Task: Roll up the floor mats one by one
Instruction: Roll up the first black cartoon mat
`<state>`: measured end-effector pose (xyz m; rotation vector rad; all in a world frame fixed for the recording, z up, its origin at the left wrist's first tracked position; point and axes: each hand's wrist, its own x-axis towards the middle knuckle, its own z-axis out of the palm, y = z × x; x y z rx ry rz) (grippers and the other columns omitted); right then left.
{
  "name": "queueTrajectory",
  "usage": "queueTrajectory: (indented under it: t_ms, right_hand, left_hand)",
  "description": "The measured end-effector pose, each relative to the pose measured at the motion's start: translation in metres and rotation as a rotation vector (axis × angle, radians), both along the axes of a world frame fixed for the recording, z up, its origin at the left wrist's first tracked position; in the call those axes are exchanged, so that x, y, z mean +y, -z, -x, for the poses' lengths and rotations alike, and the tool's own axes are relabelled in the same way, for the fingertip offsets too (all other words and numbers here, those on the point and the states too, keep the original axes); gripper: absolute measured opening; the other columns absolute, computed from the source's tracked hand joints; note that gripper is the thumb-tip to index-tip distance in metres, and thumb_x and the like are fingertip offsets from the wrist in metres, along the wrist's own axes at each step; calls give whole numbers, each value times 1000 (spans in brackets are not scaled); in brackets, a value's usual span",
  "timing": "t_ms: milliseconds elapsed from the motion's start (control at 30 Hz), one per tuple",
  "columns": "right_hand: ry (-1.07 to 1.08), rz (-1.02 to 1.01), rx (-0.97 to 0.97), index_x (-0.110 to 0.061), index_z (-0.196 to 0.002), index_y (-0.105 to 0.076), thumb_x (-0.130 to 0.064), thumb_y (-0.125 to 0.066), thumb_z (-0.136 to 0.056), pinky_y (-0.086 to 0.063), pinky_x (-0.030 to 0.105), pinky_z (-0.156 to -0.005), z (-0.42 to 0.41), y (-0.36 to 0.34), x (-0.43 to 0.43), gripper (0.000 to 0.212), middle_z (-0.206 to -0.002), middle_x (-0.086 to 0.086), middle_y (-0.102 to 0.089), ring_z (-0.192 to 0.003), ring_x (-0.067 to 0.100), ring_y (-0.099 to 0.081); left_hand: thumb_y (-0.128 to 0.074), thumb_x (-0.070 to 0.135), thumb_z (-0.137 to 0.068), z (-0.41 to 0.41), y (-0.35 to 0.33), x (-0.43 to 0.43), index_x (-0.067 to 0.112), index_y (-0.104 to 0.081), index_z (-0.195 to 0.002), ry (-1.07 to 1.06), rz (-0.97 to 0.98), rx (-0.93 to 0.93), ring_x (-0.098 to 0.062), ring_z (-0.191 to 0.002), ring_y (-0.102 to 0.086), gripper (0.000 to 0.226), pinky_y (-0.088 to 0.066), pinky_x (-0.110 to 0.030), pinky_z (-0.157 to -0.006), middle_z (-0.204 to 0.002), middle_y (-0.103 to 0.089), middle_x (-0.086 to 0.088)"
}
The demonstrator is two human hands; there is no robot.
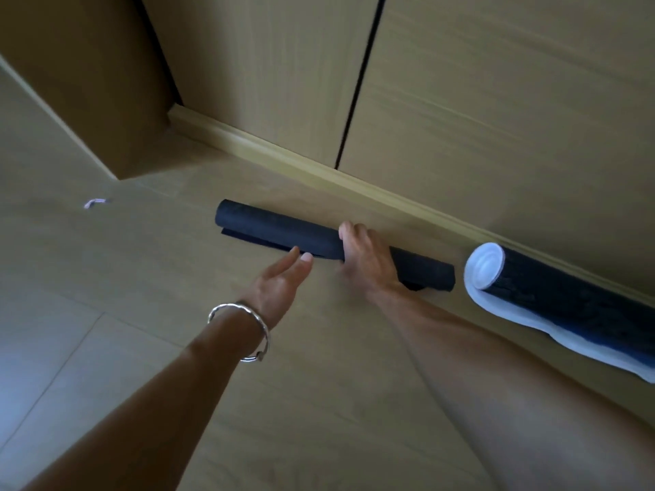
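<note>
A dark rolled mat (269, 226) lies on the wooden floor close to the skirting board, its loose end tucked under it. My right hand (365, 256) lies over the roll near its right half, fingers curled round it. My left hand (283, 278), with a silver bangle on the wrist, reaches toward the roll with straight fingers, its fingertips at the mat's front edge. A second rolled mat (553, 295), dark with a white backing, lies to the right along the skirting board, its white end partly unrolled.
Wooden cabinet doors (460, 101) and a skirting board (319, 171) stand just behind the mats. A cabinet corner (117, 136) juts out at the left. A small pale scrap (94, 203) lies on the floor at the left.
</note>
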<state>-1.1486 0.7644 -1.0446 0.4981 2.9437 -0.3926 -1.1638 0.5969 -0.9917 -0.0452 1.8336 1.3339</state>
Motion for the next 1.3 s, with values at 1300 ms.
queueTrajectory:
  t_ms: [1300]
  right_hand:
    - [-632, 169, -521, -28, -152, -5, -32, -71, -83, -18, 69, -104, 61, 18, -260, 95, -158, 13, 17, -141, 46, 15]
  left_hand:
    - [-59, 42, -88, -51, 56, -222, 26, -5, -151, 193, 985, 31, -33, -142, -18, 84, -22, -33, -113, -157, -4, -14]
